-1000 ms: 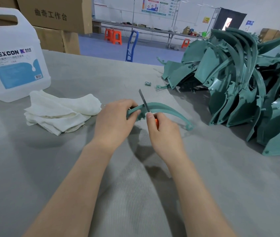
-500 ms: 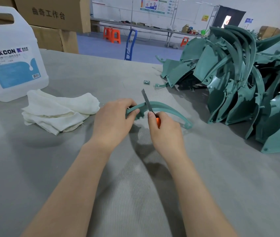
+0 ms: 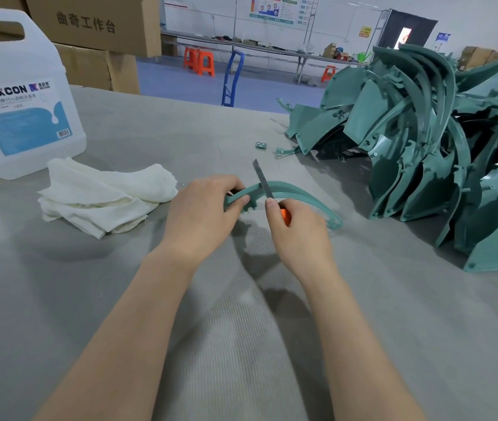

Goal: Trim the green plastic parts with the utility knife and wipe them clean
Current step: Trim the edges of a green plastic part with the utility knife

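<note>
Head view showed both bare forearms reaching in from the bottom of the frame onto a grey table [image 3: 59,284]. Near the centre, the left hand [image 3: 202,214] gripped one end of a curved green plastic strip [image 3: 299,197], thumb and fingers curled round it. The strip's other end rested on the table further right. The right hand [image 3: 297,229] was wrapped round the orange handle of a utility knife [image 3: 263,180], and the blade stood nearly upright, crossing the strip close to the left hand. A large heap of green parts [image 3: 424,141] filled the right side of the frame, well apart from the hands. Left of centre lay a crumpled white cloth [image 3: 101,199], and just behind it, at the upper left, stood a white jug [image 3: 19,98] with a blue label. Cardboard boxes [image 3: 95,28] sat along the top left edge.
</note>
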The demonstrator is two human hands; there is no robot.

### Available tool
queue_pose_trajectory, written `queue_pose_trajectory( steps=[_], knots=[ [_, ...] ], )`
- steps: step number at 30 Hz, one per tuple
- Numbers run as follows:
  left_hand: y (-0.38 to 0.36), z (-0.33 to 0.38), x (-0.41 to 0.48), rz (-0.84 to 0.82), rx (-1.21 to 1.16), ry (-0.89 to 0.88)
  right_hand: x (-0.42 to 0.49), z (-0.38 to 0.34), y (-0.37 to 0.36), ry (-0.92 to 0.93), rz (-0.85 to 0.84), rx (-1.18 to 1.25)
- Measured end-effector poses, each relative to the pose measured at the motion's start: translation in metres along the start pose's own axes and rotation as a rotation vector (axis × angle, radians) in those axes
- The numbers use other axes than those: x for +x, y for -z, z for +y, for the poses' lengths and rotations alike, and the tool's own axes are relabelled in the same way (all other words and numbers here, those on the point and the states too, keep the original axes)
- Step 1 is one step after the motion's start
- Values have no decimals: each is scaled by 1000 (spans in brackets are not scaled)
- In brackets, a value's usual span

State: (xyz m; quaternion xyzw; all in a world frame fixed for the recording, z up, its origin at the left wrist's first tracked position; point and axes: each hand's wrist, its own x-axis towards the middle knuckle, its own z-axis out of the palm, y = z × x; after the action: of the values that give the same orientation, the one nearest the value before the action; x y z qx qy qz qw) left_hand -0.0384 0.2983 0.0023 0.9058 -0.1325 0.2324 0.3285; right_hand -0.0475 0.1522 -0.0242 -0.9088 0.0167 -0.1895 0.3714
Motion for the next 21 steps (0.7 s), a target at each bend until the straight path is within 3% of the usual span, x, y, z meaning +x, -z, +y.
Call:
queue_pose_trajectory(
  steps=[21],
  knots=[
    [2,1,-1,-22,3,-22,2,3,-4,-31,52,-32]
  ],
)
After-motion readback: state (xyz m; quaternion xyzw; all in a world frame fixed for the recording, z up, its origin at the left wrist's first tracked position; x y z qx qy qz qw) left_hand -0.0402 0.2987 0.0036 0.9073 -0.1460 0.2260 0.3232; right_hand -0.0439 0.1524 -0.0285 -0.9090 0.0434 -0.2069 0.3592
